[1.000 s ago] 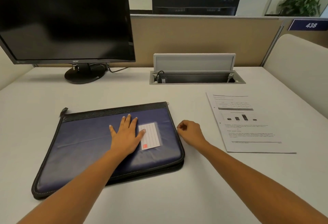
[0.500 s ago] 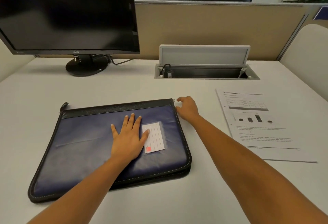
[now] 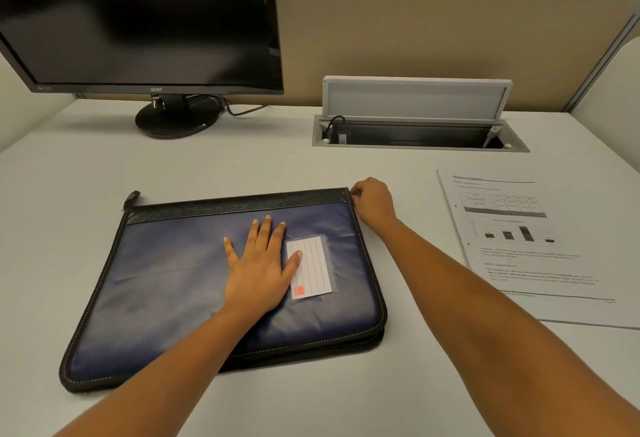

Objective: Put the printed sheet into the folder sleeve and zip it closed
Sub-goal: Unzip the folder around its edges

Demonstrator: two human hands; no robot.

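The soft, padded folder point(image 3: 173, 280) lies on the bench point(image 3: 311, 166) under the flat, spread left grip point(image 3: 258, 270), while the right grip point(image 3: 372, 204) curls narrow at its far right corner, pinching or not I cannot tell, and the light, floppy printed sheet point(image 3: 519, 246), best lifted by an edge, lies apart to the right, near a monitor point(image 3: 138, 21) marked "acer".

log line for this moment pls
left hand: flat on folder | right hand: curled at folder's far right corner, grip unclear | folder: closed | sheet: on desk right of folder, not in
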